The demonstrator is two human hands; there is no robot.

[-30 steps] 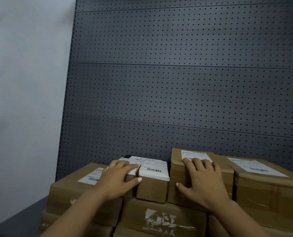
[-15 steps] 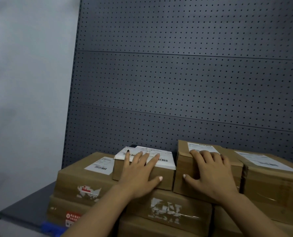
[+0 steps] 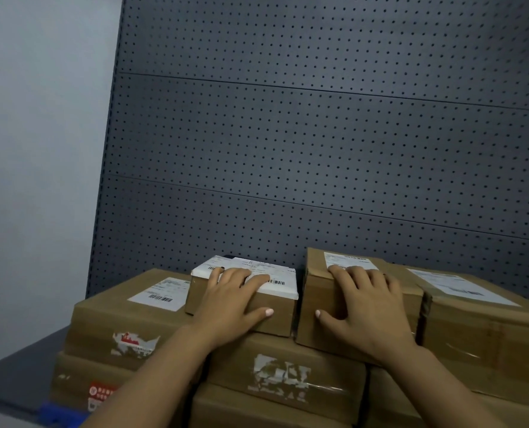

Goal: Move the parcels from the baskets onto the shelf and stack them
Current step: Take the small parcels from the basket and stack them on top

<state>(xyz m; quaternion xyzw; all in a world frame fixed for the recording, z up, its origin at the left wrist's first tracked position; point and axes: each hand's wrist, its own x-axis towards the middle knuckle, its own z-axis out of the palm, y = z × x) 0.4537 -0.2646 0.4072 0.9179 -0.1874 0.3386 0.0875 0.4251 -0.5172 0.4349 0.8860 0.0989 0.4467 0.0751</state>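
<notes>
Both flat, straight-fingered, left hand (image 3: 232, 299) and right hand (image 3: 365, 304) stay pressing adjacent parcels (image 3: 362, 307).

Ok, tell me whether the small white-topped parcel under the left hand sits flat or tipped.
Flat. The small white-topped parcel rests level on the box below, left hand laid over it.

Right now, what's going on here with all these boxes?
A person is stacking cardboard parcels on a dark shelf in front of a pegboard back panel. The left hand lies over the small white-labelled parcel, fingers on top and thumb on its front face. The right hand rests the same way on the taller parcel beside it. Both sit on the top layer, with larger parcels below and on either side.
</notes>
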